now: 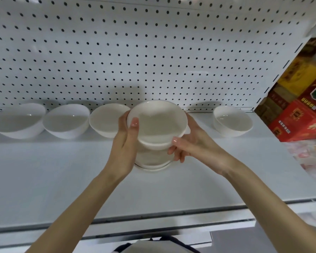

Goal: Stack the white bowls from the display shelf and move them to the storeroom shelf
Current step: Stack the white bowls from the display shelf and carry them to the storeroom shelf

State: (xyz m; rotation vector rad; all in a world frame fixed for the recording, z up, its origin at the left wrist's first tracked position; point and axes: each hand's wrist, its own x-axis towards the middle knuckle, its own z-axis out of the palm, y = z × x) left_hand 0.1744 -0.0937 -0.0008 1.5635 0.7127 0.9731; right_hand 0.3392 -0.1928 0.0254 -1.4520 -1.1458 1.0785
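Observation:
A stack of white bowls (156, 125) is held above the white display shelf (62, 179), its base visible below my hands. My left hand (126, 143) grips the stack's left side, thumb over the top bowl's rim. My right hand (190, 143) grips the right side, thumb on the front rim and fingers curled underneath. Along the back of the shelf stand single white bowls: one at far left (19, 121), a second (66, 123), a third (104, 120) just left of the stack, and another (233, 121) on the right.
A white pegboard (135, 52) backs the shelf. Red and yellow boxes (299, 110) are piled past the shelf's right end. The shelf's front edge (153, 216) runs across the lower view.

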